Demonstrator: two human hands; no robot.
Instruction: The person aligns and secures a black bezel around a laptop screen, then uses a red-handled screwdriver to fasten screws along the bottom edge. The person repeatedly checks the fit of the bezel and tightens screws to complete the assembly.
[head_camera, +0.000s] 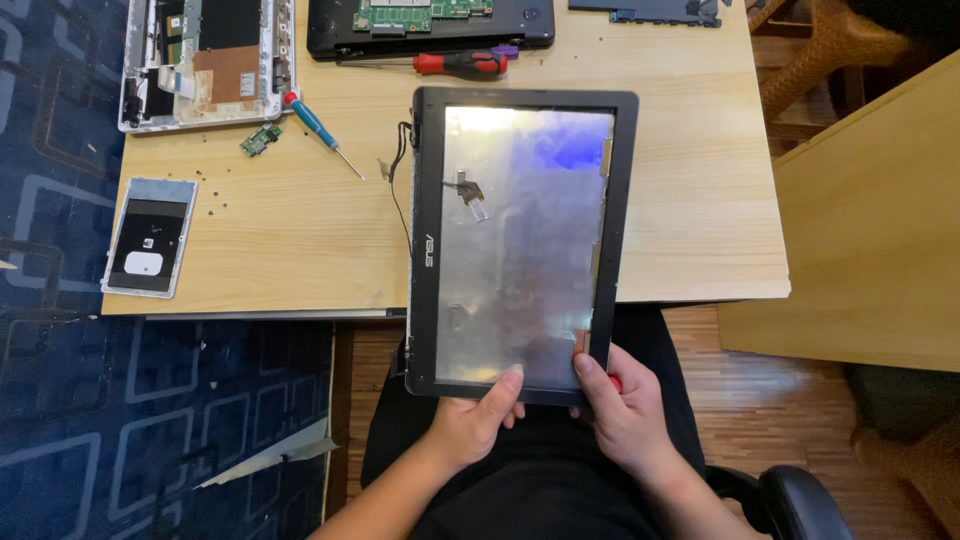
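A laptop screen assembly (520, 240) with a black bezel and a silvery metal back panel lies partly over the near edge of the wooden table (300, 230). My left hand (478, 418) grips its near edge, thumb on the panel. My right hand (618, 405) holds the near right corner, thumb pressed on the bezel, with a small red item partly hidden under the fingers. Thin black cables and a flat ribbon connector (470, 195) trail from the panel's left side.
On the table lie a blue screwdriver (318, 128), a red-and-black screwdriver (462, 64), a small green circuit board (260, 139), a white laptop shell (205, 60), a black laptop base (430, 22), a small cover plate (150, 236) and loose screws. A wooden cabinet (870, 220) stands right.
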